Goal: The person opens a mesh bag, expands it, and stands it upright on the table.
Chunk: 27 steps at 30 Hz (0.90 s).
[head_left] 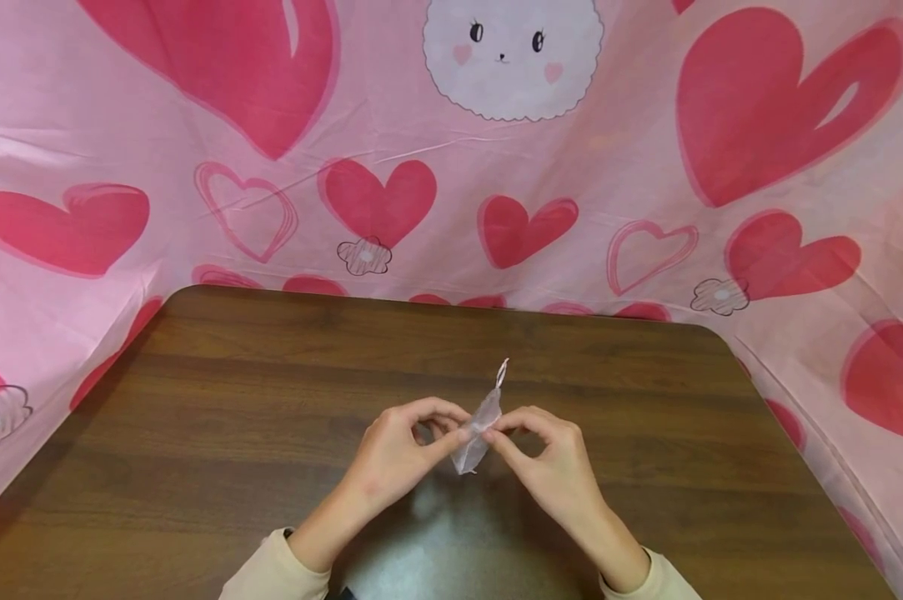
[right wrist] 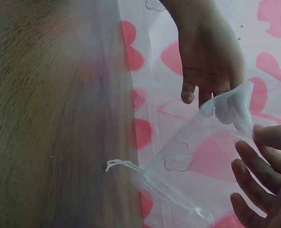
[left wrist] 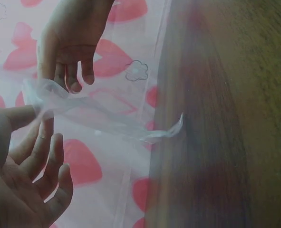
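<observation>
A small sheer white drawstring pouch (head_left: pixel 469 454) is held up above the table between both hands. My left hand (head_left: pixel 400 446) pinches one side of it between thumb and fingers. Opposite, my right hand (head_left: pixel 552 458) pinches the other side with thumb and index finger. The pouch's looped cord (head_left: pixel 501 373) sticks out away from me in the head view. In the right wrist view the sheer fabric (right wrist: pixel 197 137) spreads out flat, and some left-hand fingertips show through it; whether they are inside or behind, I cannot tell.
A dark brown wooden table (head_left: pixel 271 383) lies under the hands. Pink cloth (head_left: pixel 451 150) printed with red hearts hangs behind the table and along both sides. Beige sleeves (head_left: pixel 278 567) cover the forearms. A small dark object (head_left: pixel 342 593) shows at the bottom edge.
</observation>
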Tool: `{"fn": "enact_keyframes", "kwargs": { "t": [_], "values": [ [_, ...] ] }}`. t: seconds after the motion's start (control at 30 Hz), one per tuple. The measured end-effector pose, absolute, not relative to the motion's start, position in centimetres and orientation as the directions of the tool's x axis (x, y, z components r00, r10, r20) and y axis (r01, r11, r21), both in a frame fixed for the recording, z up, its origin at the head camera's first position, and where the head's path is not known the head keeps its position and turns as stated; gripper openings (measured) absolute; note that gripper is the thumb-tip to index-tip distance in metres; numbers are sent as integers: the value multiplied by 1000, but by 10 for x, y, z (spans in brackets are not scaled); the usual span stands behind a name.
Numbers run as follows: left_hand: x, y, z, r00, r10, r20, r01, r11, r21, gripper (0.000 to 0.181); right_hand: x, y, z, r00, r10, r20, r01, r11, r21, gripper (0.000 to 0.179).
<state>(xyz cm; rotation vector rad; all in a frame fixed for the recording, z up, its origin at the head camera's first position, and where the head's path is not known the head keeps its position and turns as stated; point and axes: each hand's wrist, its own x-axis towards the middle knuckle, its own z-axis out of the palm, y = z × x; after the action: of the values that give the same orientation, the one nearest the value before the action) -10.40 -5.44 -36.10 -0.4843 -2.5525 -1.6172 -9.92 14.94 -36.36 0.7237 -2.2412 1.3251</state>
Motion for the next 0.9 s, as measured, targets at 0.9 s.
{"fn": "enact_keyframes", "kwargs": {
  "t": [0.9],
  "values": [
    [-100, -53, -361, -944, 190, 271, 326, 389, 862, 11, -94, 152, -360, -817, -173, 549, -571, 366, -735, 14]
  ]
}}
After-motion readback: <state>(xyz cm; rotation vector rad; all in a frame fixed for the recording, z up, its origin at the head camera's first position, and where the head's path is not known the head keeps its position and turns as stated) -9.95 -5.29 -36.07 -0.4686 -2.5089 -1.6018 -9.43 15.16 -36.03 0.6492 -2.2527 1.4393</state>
